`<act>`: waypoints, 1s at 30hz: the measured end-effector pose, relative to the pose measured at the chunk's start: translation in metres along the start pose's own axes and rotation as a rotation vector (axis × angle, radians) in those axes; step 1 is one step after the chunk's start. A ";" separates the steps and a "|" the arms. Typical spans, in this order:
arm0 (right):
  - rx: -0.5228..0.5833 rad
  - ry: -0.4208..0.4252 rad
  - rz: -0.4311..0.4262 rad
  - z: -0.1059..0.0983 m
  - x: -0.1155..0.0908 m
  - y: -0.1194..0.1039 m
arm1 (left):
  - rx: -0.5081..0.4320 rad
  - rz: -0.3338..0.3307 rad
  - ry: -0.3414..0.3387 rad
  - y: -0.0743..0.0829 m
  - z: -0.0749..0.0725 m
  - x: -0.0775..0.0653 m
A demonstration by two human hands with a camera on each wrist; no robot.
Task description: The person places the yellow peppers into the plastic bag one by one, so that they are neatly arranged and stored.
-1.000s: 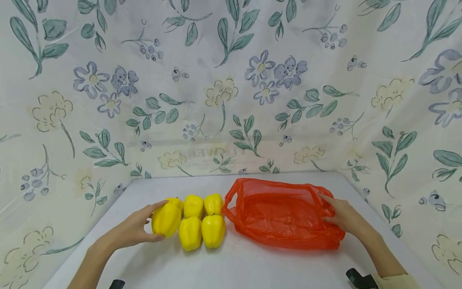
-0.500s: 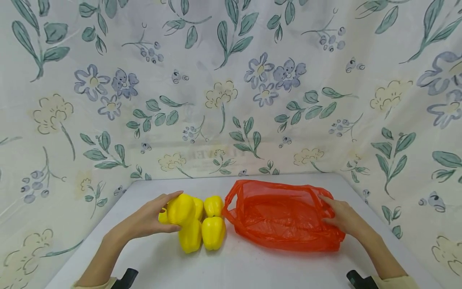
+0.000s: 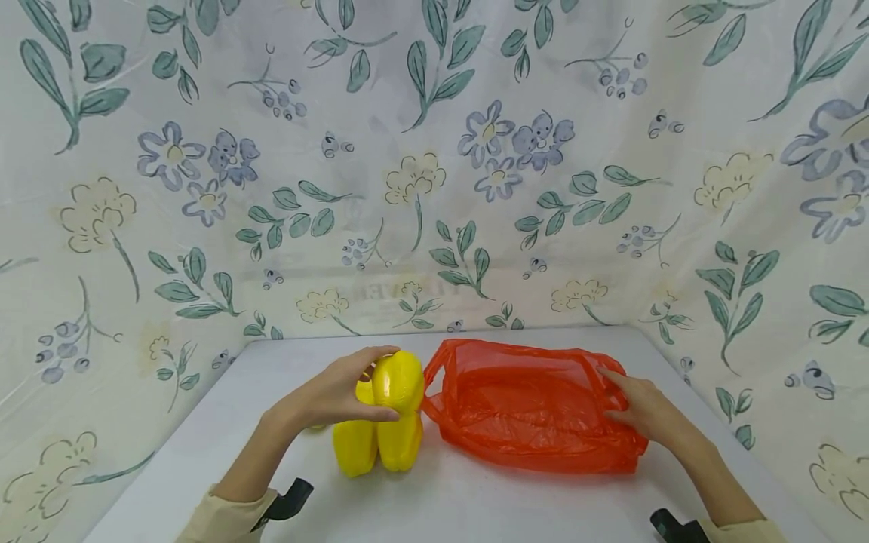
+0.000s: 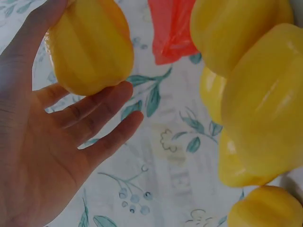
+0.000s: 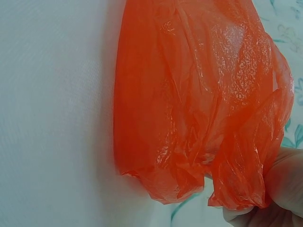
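A yellow bell pepper (image 3: 399, 381) is pinched between the thumb and fingers of my left hand (image 3: 333, 394), held up over the group of other peppers. In the left wrist view this held pepper (image 4: 92, 47) sits at the fingertips, the lower fingers spread. Several more yellow peppers (image 3: 354, 449) rest on the table, partly hidden behind the hand and the held one. To their right lies a thin red plastic bag (image 3: 536, 411), its mouth facing up and back. My right hand (image 3: 641, 407) grips the bag's right end, where the film bunches up (image 5: 239, 175) at the fingers.
The white table (image 3: 489, 509) ends at the back against a floral curtain (image 3: 421, 188). A loop handle (image 3: 434, 400) of the bag reaches left, close to the peppers. Black wrist devices (image 3: 288, 500) sit at both sleeves.
My left hand has lifted the pepper from the left end of the group and carried it rightward over the others, close to the bag. The right hand and the bag stay in place.
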State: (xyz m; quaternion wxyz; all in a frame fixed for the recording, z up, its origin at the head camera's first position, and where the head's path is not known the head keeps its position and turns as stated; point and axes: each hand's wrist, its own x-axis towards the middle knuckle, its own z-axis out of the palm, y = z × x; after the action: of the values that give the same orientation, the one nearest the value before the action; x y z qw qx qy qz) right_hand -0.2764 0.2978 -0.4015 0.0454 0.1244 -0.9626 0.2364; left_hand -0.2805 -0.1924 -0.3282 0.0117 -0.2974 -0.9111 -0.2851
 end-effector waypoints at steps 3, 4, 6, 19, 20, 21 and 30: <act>0.006 0.000 0.003 0.001 0.000 -0.001 | -0.022 0.004 -0.022 0.008 0.005 0.010; 0.007 0.000 0.002 0.001 0.000 -0.001 | -0.023 0.005 -0.031 0.012 0.006 0.013; 0.006 0.002 -0.001 0.001 0.000 -0.002 | -0.007 0.011 -0.047 0.018 0.007 0.019; 0.000 0.017 -0.029 0.001 -0.002 -0.001 | 0.108 0.151 -0.134 0.056 0.018 0.057; 0.000 0.018 -0.032 0.001 -0.002 -0.001 | 0.121 0.166 -0.140 0.059 0.020 0.061; 0.000 0.018 -0.034 0.001 -0.002 -0.001 | 0.129 0.180 -0.146 0.062 0.021 0.065; -0.020 0.026 -0.045 0.001 -0.001 -0.002 | 0.144 0.277 -0.199 0.080 0.039 0.096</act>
State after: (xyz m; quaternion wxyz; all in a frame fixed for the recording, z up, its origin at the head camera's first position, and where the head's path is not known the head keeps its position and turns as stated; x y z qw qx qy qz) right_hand -0.2752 0.2957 -0.4020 0.0643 0.1427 -0.9612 0.2273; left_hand -0.3096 -0.0680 -0.3012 -0.0181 -0.4452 -0.8761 -0.1840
